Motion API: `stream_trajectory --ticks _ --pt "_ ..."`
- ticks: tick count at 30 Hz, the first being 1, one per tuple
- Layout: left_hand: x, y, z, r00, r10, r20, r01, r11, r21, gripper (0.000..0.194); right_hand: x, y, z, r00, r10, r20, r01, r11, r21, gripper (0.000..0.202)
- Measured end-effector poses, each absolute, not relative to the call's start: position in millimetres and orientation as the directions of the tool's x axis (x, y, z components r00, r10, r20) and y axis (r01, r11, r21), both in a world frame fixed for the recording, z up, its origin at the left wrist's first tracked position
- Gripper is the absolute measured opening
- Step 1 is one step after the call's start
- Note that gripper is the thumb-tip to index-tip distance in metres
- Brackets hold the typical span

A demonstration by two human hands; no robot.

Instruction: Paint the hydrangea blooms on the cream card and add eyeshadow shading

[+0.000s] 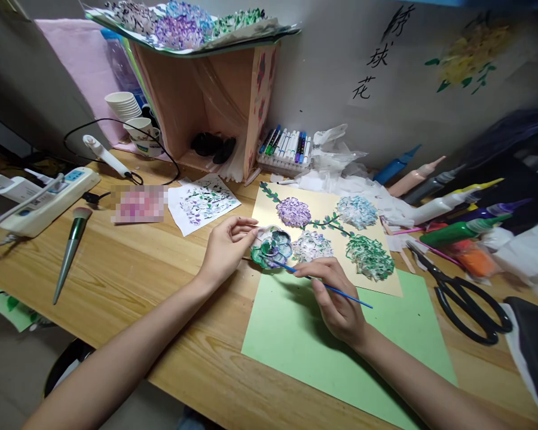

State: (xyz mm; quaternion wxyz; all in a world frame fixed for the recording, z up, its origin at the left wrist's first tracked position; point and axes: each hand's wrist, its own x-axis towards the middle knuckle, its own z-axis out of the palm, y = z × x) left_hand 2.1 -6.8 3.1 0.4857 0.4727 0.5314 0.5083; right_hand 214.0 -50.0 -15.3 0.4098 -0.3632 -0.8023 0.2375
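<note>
At the flower card's (320,197) nine o'clock, the paint palette (273,243) is pinched by the left hand (225,249) at its ten o'clock, probably steadying it for the blue brush (349,295) the right hand (336,301) pinches from four o'clock, though its contact is hard to judge.

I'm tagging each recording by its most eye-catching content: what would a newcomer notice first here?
Probably the cream sheet just right of centre, with its four ruffled flower heads. Beside it, the left hand holds a paint-smeared palette, and the right hand has a blue brush with its tip over the palette. Large black-handled scissors stand out at the right.
</note>
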Motion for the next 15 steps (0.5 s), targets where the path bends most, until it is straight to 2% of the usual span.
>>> stream_trajectory --ticks 6,15 --pt "3.9 -7.6 5.0 -0.101 0.995 -0.027 0.005 0.028 1.0 0.026 212.6 -48.5 -15.0 -0.452 0.795 0.406 0.389 0.584 -0.712 0.025" --pt "6.5 -9.3 8.1 -0.082 0.996 -0.018 0.012 0.019 1.0 0.024 212.2 -46.0 -16.2 -0.372 0.857 0.357 0.309 0.477 -0.823 0.024"
